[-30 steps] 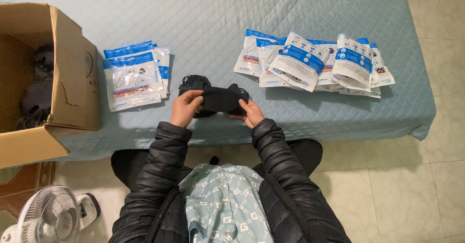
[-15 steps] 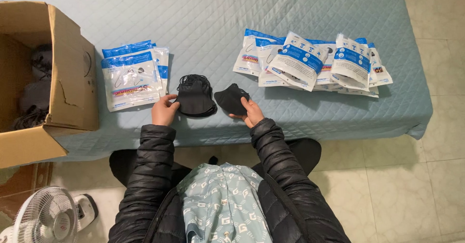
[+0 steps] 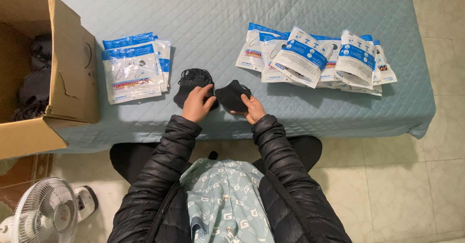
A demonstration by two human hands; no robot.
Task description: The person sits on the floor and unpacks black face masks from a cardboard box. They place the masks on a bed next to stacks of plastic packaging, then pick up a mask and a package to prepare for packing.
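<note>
A single black face mask (image 3: pixel 231 95) is gripped by my right hand (image 3: pixel 252 108) just above the near edge of the quilted blue bed (image 3: pixel 213 10). My left hand (image 3: pixel 197 103) rests beside it, fingertips reaching toward that mask, and lies partly over a small pile of black masks (image 3: pixel 190 80) with loose ear loops. A neat stack of flat white-and-blue packets (image 3: pixel 131 68) lies left of the pile. Several more white-and-blue packets (image 3: pixel 315 56) are spread in an overlapping row to the right.
An open cardboard box (image 3: pixel 58 73) with dark items inside stands at the bed's left end. A white floor fan (image 3: pixel 46 214) sits at the lower left on the tiled floor (image 3: pixel 411 175). I wear a black puffer jacket.
A second ago both hands held one mask together. The left hand then went left to the mask pile and has now come back toward the mask in the right hand.
</note>
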